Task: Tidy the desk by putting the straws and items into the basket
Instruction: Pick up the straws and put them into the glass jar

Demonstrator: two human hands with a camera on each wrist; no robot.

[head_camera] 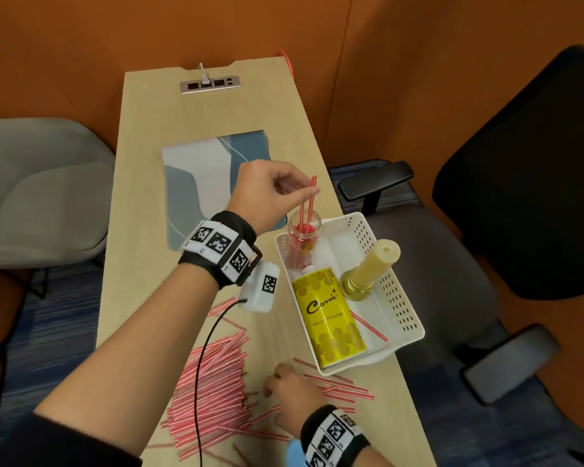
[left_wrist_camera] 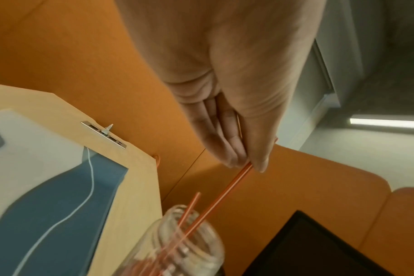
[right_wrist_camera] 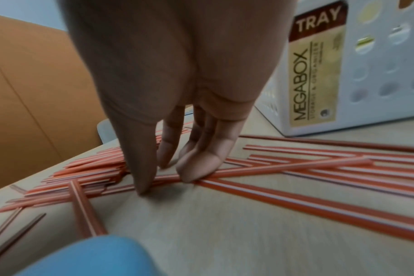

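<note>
A white perforated basket [head_camera: 402, 298] sits on the desk's right edge. In it stand a clear jar [head_camera: 305, 230] of red-and-white straws, a yellow powder tin [head_camera: 327, 318] and a yellow candle [head_camera: 375, 264]. My left hand [head_camera: 277, 190] hovers above the jar and pinches a straw [left_wrist_camera: 225, 194] whose lower end is inside the jar [left_wrist_camera: 184, 246]; a second straw stands loose beside it. My right hand [head_camera: 290, 389] is down on the desk among a heap of straws [head_camera: 213, 389], its thumb and fingertips [right_wrist_camera: 196, 171] pinching one straw [right_wrist_camera: 284, 166] against the wood.
A blue-and-white mat [head_camera: 209, 183] lies mid-desk, a power strip [head_camera: 209, 85] at the far end. One straw [head_camera: 368, 325] lies on the basket floor. A grey chair [head_camera: 38, 197] stands left, a black office chair [head_camera: 520, 197] right. A blue object [right_wrist_camera: 87, 257] sits near my right wrist.
</note>
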